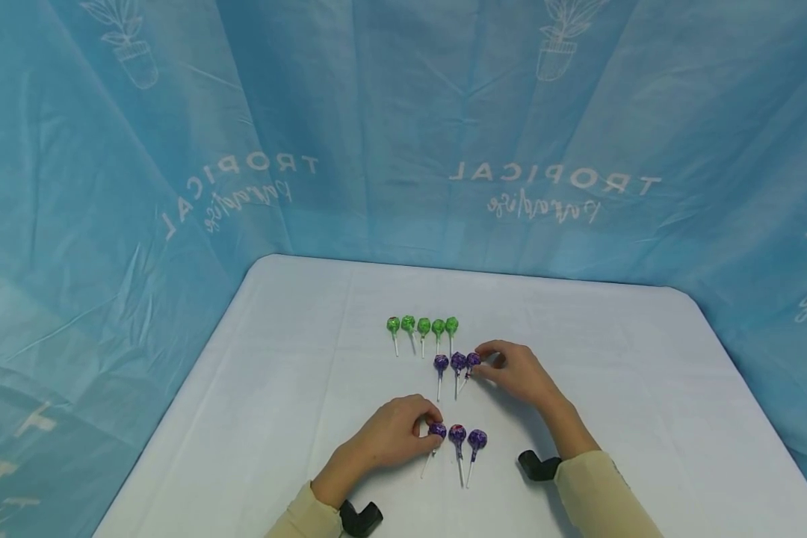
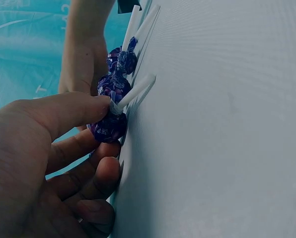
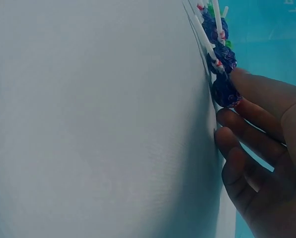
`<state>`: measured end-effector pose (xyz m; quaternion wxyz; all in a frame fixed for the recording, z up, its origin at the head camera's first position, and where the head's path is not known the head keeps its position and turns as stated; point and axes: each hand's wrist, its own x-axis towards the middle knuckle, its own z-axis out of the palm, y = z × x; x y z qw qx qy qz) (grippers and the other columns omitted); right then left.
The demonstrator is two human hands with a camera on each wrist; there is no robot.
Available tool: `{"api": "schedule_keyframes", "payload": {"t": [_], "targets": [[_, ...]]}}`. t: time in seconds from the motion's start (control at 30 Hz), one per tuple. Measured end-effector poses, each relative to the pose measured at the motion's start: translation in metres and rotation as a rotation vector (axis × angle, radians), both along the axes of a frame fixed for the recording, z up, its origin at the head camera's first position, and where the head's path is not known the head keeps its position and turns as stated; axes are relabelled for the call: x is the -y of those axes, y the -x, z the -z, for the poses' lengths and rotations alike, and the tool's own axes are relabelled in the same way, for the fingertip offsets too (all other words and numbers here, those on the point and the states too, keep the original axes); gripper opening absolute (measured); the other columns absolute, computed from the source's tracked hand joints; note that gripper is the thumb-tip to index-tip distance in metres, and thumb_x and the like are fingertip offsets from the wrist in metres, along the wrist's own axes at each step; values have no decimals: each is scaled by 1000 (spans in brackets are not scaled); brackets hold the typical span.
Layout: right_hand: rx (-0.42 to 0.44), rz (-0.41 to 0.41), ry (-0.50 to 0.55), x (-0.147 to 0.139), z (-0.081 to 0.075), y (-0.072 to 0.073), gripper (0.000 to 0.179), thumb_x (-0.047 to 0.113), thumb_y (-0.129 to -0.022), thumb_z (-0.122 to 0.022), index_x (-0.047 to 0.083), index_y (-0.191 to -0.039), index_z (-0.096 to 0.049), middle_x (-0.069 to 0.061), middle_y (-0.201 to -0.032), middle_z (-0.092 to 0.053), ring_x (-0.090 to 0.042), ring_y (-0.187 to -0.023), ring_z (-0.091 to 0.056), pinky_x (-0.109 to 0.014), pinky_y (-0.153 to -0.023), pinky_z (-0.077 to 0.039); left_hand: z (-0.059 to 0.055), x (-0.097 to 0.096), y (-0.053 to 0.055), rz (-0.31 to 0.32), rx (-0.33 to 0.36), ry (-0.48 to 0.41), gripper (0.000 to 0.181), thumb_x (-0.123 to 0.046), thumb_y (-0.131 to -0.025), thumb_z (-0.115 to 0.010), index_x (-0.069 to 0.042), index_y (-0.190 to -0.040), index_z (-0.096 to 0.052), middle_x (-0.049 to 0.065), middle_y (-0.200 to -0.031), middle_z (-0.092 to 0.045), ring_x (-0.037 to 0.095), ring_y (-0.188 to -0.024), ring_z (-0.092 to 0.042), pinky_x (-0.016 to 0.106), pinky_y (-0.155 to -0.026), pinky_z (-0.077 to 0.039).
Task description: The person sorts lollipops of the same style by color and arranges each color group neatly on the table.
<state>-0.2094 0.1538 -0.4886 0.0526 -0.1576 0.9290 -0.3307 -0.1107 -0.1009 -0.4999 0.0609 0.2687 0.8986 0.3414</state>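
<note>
My left hand pinches a purple-wrapped lollipop between thumb and fingers, at the left end of the near row. In the left wrist view the thumb lies at the wrapper's neck and the white stick points away. Two more purple lollipops lie just right of it. Farther back, my right hand holds another purple lollipop by its head, at the right end of the middle row. Beside that one lie two purple lollipops, their sticks toward me.
Several green lollipops form a row behind the purple ones. Everything lies on a white-covered table, with blue printed curtains around it. Black devices are worn at both wrists, by the beige sleeves.
</note>
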Motion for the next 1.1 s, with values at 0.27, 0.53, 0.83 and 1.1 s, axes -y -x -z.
{"api": "schedule_keyframes", "payload": {"t": [0.27, 0.53, 0.83, 1.1], "targets": [[-16, 5, -9, 3, 0, -1, 36, 32, -83, -76, 14, -113, -68, 3, -96, -65, -13, -82, -59, -34, -70, -47, 0, 0, 0, -1, 9, -2, 22, -34, -87, -71, -20, -103, -67, -13, -83, -55, -3, -62, -46, 19, -61, -40], [-30, 20, -19, 2, -2, -2, 42, 34, -82, -77, 10, -116, -67, -2, -100, -63, -16, -83, -58, -37, -70, -47, -1, 0, -1, -9, 7, 3, 22, -34, -86, -71, -20, -102, -67, -12, -83, -56, -3, -63, -45, 19, -62, -40], [-47, 62, -15, 1, -7, -9, 50, 37, -83, -76, 9, -122, -61, -4, -108, -60, -18, -87, -58, -36, -70, -47, -2, 0, 0, -8, 13, -7, 22, -33, -86, -71, -20, -103, -67, -12, -85, -56, -2, -63, -46, 20, -61, -40], [-58, 38, 11, 0, -11, -19, 41, 36, -84, -75, 10, -114, -64, -1, -102, -62, -16, -84, -58, -34, -66, -47, -1, 1, 1, -7, 21, -10, 22, -34, -87, -71, -21, -103, -67, -13, -85, -56, -2, -62, -46, 20, -61, -40]]}}
